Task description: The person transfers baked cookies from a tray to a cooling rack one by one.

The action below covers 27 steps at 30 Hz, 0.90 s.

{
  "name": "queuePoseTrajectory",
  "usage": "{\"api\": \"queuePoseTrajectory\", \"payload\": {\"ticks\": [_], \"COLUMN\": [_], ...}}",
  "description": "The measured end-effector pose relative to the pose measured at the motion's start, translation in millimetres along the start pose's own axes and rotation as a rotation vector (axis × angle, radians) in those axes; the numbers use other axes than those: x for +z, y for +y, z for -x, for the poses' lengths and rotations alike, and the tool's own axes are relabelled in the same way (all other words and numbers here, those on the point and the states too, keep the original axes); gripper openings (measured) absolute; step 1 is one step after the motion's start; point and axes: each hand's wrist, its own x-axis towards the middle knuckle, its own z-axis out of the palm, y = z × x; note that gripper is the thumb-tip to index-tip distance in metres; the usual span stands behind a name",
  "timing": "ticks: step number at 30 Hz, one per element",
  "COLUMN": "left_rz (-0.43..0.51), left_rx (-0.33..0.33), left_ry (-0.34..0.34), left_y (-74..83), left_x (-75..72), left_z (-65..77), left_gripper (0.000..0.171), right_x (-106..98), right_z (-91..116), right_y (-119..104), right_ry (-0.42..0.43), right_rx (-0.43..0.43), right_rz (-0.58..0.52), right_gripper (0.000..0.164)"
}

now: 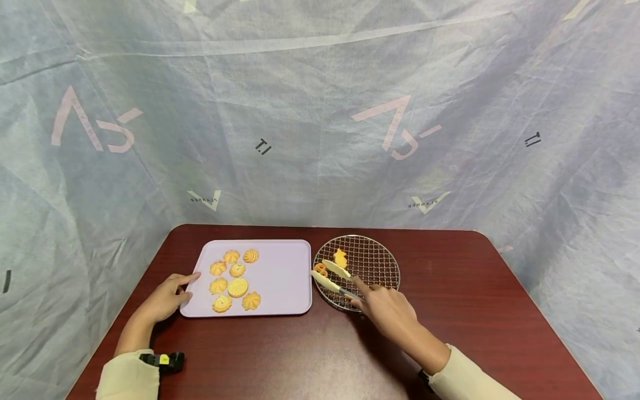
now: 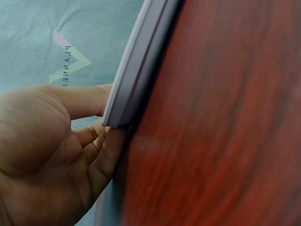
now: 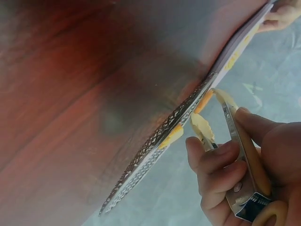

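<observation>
My left hand (image 1: 165,298) pinches the left rim of a pale lilac tray (image 1: 282,278); in the left wrist view its fingers meet the tray edge (image 2: 129,84) from both sides. Several golden cookies (image 1: 238,287) lie on the tray's left half. My right hand (image 1: 387,311) grips metal tongs (image 3: 240,155) with cream tips, which stand apart over a round wire rack (image 1: 372,261). Between the tips, at the rack's left side, is a brown pretzel-shaped cookie (image 1: 320,269). A yellow pineapple-shaped cookie (image 1: 340,258) lies just behind them. Another cookie near the right fingers is mostly hidden.
Tray and rack stand side by side on a dark red wooden table (image 1: 280,355), their edges close together. Behind and around the table hangs a grey printed cloth (image 1: 300,111). A black strap (image 1: 167,361) is on the left wrist.
</observation>
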Motion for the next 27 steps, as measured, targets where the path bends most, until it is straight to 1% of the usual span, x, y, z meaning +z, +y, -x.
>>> {"api": "queuePoseTrajectory", "payload": {"ticks": [8,17,27], "left_rz": [-0.008,0.006,-0.028], "left_rx": [-0.001,-0.010,0.007], "left_ry": [-0.001,-0.003,0.006], "left_y": [-2.4,0.3,-1.6], "left_x": [0.7,0.2,0.8], "left_z": [-0.2,-0.3,-1.8], "left_gripper": [0.050,0.050,0.051], "right_x": [-1.8,-5.8,-12.1], "right_z": [7.9,14.0,17.8], "right_y": [5.2,10.1,12.8], "right_ry": [-0.018,-0.040,-0.058], "right_rx": [0.011,0.020,0.027], "right_rz": [0.011,0.013,0.007], "right_gripper": [0.049,0.049,0.047]}}
